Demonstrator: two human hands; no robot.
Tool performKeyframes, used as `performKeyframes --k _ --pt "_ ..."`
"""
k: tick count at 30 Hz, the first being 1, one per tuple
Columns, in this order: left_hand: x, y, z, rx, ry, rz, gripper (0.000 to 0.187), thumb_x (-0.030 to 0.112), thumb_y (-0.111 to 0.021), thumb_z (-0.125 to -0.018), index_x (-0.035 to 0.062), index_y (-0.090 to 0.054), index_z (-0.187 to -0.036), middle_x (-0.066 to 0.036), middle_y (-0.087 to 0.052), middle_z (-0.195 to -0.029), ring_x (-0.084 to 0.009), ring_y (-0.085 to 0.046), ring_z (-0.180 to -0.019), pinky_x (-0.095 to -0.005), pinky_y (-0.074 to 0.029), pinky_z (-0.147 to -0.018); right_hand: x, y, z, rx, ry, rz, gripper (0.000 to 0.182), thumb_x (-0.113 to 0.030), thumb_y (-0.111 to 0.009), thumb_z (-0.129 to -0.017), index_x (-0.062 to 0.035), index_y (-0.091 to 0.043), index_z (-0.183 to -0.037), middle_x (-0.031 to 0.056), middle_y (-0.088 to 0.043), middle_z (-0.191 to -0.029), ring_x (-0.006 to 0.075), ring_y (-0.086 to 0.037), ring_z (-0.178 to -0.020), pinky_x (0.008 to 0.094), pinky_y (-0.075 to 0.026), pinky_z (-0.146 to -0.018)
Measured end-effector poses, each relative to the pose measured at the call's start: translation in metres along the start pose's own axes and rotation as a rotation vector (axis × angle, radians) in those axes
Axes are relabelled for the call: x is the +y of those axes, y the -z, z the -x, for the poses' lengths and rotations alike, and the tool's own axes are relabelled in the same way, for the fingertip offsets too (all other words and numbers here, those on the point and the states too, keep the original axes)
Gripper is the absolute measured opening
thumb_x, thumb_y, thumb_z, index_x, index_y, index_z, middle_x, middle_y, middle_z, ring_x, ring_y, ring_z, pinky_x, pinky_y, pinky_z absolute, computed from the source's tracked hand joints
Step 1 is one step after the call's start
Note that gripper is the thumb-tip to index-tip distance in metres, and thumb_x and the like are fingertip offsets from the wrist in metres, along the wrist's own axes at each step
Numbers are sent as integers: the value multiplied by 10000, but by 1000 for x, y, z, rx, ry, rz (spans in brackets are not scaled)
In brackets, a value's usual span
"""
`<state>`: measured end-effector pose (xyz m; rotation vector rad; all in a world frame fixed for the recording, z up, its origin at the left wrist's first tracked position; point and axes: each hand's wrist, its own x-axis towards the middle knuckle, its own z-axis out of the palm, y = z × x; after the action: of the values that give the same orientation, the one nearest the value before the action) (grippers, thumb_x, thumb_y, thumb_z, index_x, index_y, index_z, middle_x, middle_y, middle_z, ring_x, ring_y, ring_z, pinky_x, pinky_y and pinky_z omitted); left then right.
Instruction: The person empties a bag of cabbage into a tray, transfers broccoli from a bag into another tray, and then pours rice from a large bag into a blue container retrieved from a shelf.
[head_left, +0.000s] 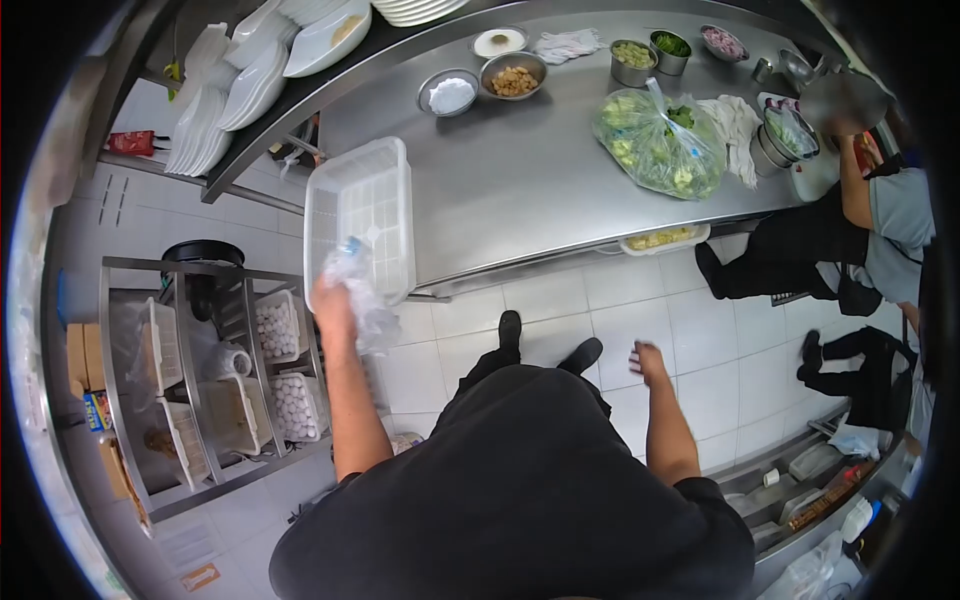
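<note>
Dark clothing on the person's own body fills the near view, with both arms reaching out over the tiled floor. Left hand has its grip clenched on a crumpled clear plastic bag, which hangs just right of and below the fingers. Directly ahead of that grip, touching the bag, sits a white plastic basket overhanging the edge of the steel surface, its long axis running away from the hand. Right hand hangs released and empty, well apart to the right, so the left is nearer the basket.
</note>
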<state>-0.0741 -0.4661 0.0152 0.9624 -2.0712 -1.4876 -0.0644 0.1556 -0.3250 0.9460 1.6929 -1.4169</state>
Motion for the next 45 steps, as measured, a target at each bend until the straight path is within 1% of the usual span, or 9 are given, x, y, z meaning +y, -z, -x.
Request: performKeyframes --k 4,5,10,17,23,26,35,39,45 --pt "-34 100 -61 155 79 -88 185 95 -484 -826 27 -635 -907 7 -497 -701 -118 -450 -609 -308 -375 -544 -139 -57 59 26 350 -154 256 -287 -579 -966 -63 -615 -1085 37 -657 -914 121 -612 -739 276 -516 -608" --pt "-132 171 -117 47 128 3 202 144 -496 -845 34 -643 -930 -5 -531 -747 -124 -488 -657 -308 -414 -583 -180 -75 84 44 419 -198 211 -251 -571 -976 -57 -627 -1036 44 -657 -871 119 -606 -708 258 -511 -601" --pt "-109 217 -83 93 183 487 494 388 -629 -908 43 -609 -1262 -47 -680 -1073 -207 -651 -934 -347 -529 -811 -333 -99 114 249 834 -187 245 -233 -587 -981 -16 -634 -1083 55 -662 -877 115 -620 -709 274 -511 -581" --pt "-106 226 -90 65 378 612 352 307 -630 -906 45 -635 -1140 -52 -684 -1024 -207 -665 -896 -346 -537 -743 -484 -43 12 1111 1294 427 613 -348 -718 -840 21 -551 -1300 216 -689 -1065 367 -698 -885 409 -565 -763" --pt "-81 207 -97 36 347 519 341 269 -608 -906 15 -630 -1133 -76 -687 -1001 -228 -679 -848 -353 -545 -716 -503 -103 112 557 553 581 625 -315 -724 -822 0 -551 -1333 200 -649 -1243 317 -686 -1011 422 -552 -821" --pt "-77 198 -84 76 325 626 373 282 -603 -913 11 -625 -1167 -90 -689 -1030 -247 -681 -894 -377 -551 -771 -505 -94 64 800 530 906 546 -352 -703 -808 -43 -638 -1254 217 -686 -1155 336 -687 -1015 422 -530 -882" --pt "-20 108 -77 -65 218 422 548 221 -617 -847 -14 -532 -1334 -121 -640 -1222 -219 -664 -1017 -352 -573 -816 -522 -123 175 488 877 749 302 -305 -690 -845 -80 -731 -1042 196 -717 -965 375 -678 -949 432 -528 -830" --pt "55 -15 -75 -442 -133 177 701 -40 -531 -662 65 -525 -1355 -99 -556 -1336 -231 -547 -1235 -327 -469 -1009 -478 -178 160 474 1063 840 287 -313 -698 -861 -68 -723 -1009 200 -704 -920 391 -670 -898 441 -524 -793" --pt "121 -168 -43 -1065 -636 -367 755 -38 -569 -723 181 -479 -1440 -107 -504 -1455 -318 -548 -1261 -367 -475 -1012 -408 -266 185 172 1239 688 249 -205 -675 -847 -31 -692 -1024 209 -690 -902 408 -655 -875 454 -514 -780"
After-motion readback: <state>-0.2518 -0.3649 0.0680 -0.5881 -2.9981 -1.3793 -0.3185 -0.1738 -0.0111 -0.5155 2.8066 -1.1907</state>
